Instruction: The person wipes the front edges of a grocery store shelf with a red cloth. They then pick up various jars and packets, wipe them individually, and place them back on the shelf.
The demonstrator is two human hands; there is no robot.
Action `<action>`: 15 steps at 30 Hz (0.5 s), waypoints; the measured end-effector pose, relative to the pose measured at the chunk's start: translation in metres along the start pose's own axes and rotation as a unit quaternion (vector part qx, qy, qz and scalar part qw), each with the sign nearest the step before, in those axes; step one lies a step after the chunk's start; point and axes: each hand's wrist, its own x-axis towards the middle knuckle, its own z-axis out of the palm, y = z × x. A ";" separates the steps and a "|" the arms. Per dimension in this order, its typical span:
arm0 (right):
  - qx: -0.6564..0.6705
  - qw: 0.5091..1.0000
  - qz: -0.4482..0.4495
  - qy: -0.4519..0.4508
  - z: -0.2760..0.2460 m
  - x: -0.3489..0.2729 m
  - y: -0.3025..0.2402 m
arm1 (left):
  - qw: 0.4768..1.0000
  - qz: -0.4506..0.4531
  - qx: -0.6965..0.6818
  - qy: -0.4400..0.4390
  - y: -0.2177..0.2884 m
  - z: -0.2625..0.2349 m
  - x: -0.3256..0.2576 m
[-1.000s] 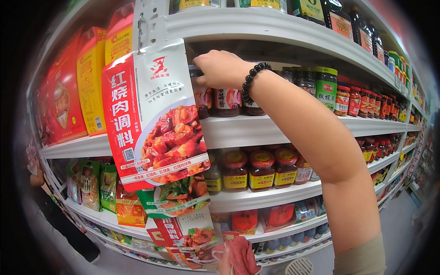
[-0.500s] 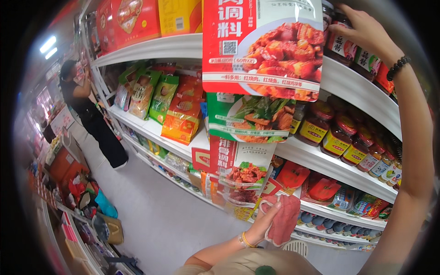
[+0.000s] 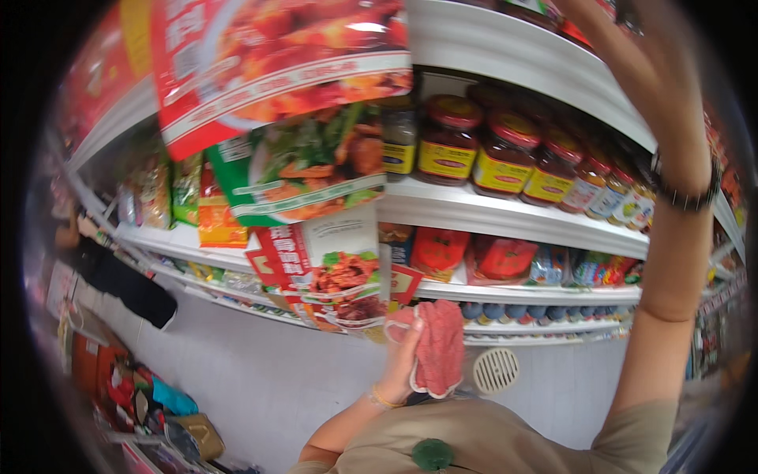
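My left hand is closed around a folded red cloth with a pale edge, held low in front of my body. Up at the right, my raised right hand is smeared by motion and partly cut off by the picture's top edge. Its visible fingers look stretched out and apart, beside dark and red packaged goods on the upper shelf. Below that shelf stands a row of dark sauce jars with red lids and yellow labels.
Hanging seasoning packets, a red one and a green one, jut out at the left of the shelving. Lower shelves hold red packs. A round slatted stool top is near my cloth. Another person stands far left.
My view has swung to the right, so packets, shelves and the other person appear farther left. My right hand has come away from the dark jars it was touching. The cloth stays in my left hand.
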 end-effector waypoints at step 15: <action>0.019 0.613 0.785 0.084 -0.072 -0.454 -0.192 | 0.986 -0.009 0.076 0.150 -0.035 -0.090 0.008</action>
